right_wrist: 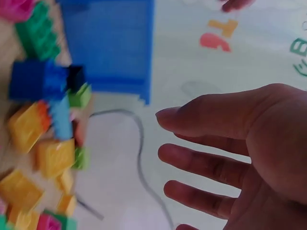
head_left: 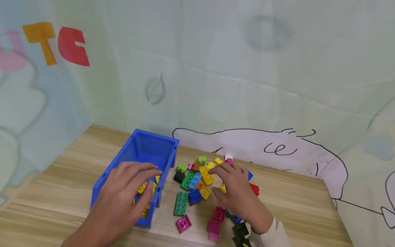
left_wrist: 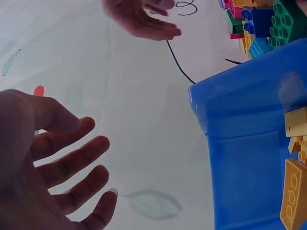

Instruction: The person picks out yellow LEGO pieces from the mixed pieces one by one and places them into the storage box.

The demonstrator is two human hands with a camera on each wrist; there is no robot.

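The left hand (head_left: 123,195) has a released grip at the blue bin (head_left: 157,136). On the desk (head_left: 296,206), a long yellow brick (head_left: 207,176) points away from the person, its axis veering left at the far end; probably light, stiff, best pinched across its long sides. Near it, the right hand (head_left: 236,185) has a loose, empty grip.

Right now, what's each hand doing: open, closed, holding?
Left hand: open, holding nothing, near the blue bin.
Right hand: open, holding nothing, near the loose bricks.
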